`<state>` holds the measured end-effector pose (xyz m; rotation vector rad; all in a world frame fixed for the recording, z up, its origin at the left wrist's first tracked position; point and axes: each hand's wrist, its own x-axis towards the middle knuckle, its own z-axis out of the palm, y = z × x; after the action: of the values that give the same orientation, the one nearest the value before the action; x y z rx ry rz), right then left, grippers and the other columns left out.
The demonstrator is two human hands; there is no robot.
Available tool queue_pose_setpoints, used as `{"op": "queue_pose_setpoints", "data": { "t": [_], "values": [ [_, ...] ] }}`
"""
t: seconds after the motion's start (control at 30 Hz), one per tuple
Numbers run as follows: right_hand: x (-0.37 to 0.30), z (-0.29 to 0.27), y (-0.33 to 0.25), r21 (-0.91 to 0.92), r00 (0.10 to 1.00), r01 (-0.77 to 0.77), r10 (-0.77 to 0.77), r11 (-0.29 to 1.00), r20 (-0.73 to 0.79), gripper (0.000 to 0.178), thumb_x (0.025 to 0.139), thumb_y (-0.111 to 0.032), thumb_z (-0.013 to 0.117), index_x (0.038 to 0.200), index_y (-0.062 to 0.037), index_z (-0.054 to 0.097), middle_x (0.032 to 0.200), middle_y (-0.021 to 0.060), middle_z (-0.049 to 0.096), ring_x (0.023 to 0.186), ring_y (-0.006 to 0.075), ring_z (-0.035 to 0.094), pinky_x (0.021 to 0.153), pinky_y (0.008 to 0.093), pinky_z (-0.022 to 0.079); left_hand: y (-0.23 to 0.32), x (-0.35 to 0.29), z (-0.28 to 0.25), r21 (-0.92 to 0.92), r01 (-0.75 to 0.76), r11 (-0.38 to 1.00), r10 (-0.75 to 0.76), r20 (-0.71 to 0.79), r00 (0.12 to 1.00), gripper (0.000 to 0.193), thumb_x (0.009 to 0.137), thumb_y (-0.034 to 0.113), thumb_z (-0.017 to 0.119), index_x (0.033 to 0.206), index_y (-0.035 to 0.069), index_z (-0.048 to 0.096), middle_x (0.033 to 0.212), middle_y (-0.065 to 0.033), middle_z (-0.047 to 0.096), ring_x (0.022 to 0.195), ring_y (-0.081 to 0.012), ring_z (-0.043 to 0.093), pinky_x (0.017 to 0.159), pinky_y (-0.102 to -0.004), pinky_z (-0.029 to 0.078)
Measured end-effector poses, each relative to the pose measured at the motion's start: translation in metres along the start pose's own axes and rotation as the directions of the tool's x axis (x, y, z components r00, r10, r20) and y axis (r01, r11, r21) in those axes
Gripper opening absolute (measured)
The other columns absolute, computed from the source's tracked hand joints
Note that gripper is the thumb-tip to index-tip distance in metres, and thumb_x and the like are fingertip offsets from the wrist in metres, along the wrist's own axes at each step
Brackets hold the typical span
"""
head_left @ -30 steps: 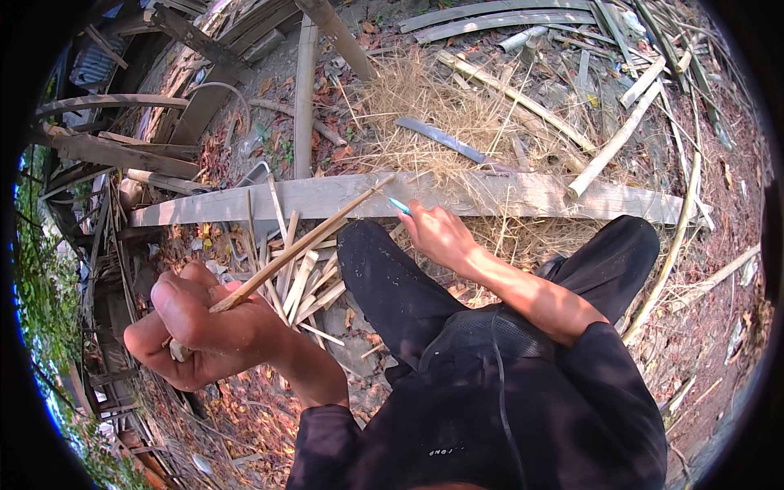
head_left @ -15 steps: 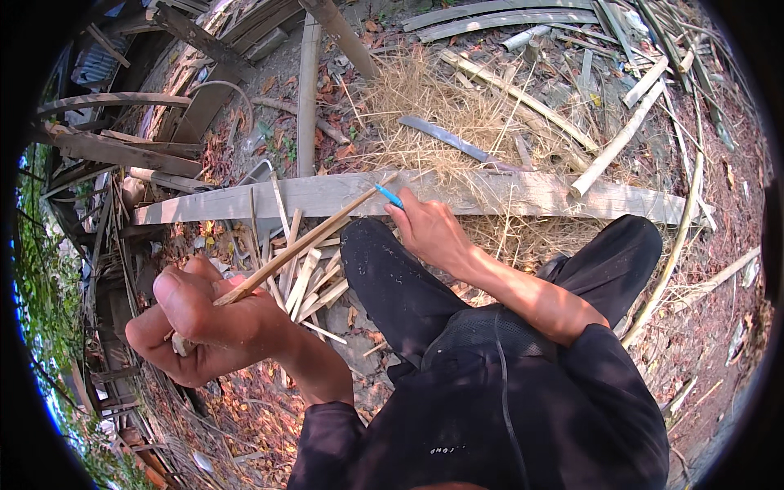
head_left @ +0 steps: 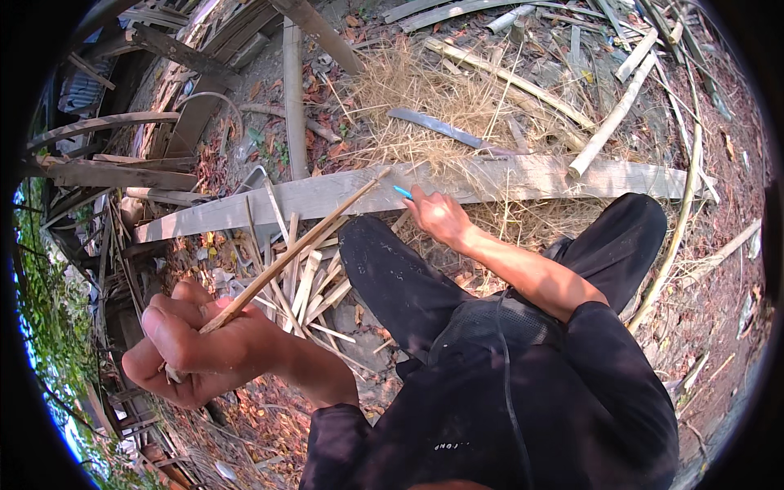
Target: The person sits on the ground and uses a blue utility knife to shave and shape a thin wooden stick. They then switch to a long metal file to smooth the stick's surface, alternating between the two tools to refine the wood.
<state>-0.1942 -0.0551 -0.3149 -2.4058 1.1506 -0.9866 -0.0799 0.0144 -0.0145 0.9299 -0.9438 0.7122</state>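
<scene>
My left hand [head_left: 216, 347] is closed around the near end of a long, thin wooden stick [head_left: 290, 255]. The stick slants up and away to the right. Its far tip appears over the grey wooden plank [head_left: 482, 181]; whether they touch I cannot tell. In my right hand [head_left: 441, 219], between the fingers, is a slim blue pen-like thing [head_left: 402, 192], pointing left. It is apart from the stick, a little right of its far tip. Split wooden sticks [head_left: 304, 286] lie in a loose pile beneath the held stick, beside my left knee.
Beyond the plank, a long blade [head_left: 441, 128] lies in dry straw [head_left: 400, 90]. Round poles [head_left: 616, 114] and battens lie at the far right. Old boards [head_left: 122, 171] are stacked at the left. A long branch [head_left: 690, 204] stretches along the right.
My right hand and the blue thing have drawn away from the stick's far tip, to the right. My left hand still grips the stick, and the whole view has shifted slightly.
</scene>
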Motion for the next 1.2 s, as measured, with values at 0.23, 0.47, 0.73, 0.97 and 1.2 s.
{"op": "queue_pose_setpoints", "data": {
  "t": [0.23,0.47,0.73,0.97,1.2],
  "values": [
    [0.033,-0.044,-0.050,0.269,0.992,-0.094,0.068,0.959,0.103,0.025,0.094,-0.027,0.051,0.096,-0.0014,0.050,0.052,0.0143,0.056,0.049,0.0368,0.058,0.047,0.0460,0.049,-0.010,0.003,-0.008,0.084,-0.025,0.996,0.030,-0.055,0.998,0.027,0.080,0.007,0.053,0.063,0.005,0.032,0.041,0.0008,0.026,0.034,-0.0049,0.024,0.031,-0.0192,0.024],
    [0.014,0.002,-0.003,0.163,0.982,-0.127,0.101,0.978,0.158,0.026,0.095,-0.026,0.048,0.097,0.0001,0.050,0.052,0.0157,0.054,0.047,0.0351,0.058,0.043,0.0452,0.047,-0.012,0.005,-0.013,0.126,-0.053,0.991,0.054,-0.006,0.999,0.031,0.080,0.005,0.053,0.062,0.008,0.029,0.041,0.0015,0.026,0.036,-0.0044,0.023,0.032,-0.0190,0.024],
    [0.009,0.026,0.032,-0.021,0.866,-0.326,0.308,0.945,0.394,0.031,0.097,-0.030,0.041,0.104,-0.0003,0.049,0.064,0.0174,0.061,0.056,0.0370,0.061,0.053,0.0459,0.050,-0.028,0.008,-0.026,-0.010,-0.111,0.994,0.111,0.140,0.984,0.013,0.085,0.001,0.052,0.077,0.004,0.044,0.071,-0.0006,0.035,0.049,-0.0038,0.038,0.037,-0.0156,0.037],
    [0.032,0.003,-0.017,-0.041,0.910,-0.147,0.151,0.988,0.387,0.033,0.097,-0.033,0.042,0.101,-0.0023,0.051,0.067,0.0171,0.062,0.066,0.0360,0.063,0.060,0.0469,0.051,-0.017,0.003,-0.025,0.266,-0.227,0.937,0.199,0.128,0.972,0.018,0.083,0.002,0.051,0.069,0.003,0.040,0.055,0.0006,0.030,0.042,-0.0050,0.032,0.034,-0.0186,0.034],
    [0.017,0.058,0.049,-0.121,0.866,-0.339,0.360,0.933,0.347,0.037,0.098,-0.034,0.037,0.102,0.0007,0.049,0.076,0.0221,0.064,0.072,0.0395,0.064,0.064,0.0468,0.052,-0.017,0.009,-0.007,0.077,-0.070,0.995,0.070,0.005,0.998,0.028,0.080,0.004,0.052,0.063,0.007,0.029,0.043,0.0021,0.023,0.037,-0.0047,0.022,0.033,-0.0198,0.024]
  ]
}}
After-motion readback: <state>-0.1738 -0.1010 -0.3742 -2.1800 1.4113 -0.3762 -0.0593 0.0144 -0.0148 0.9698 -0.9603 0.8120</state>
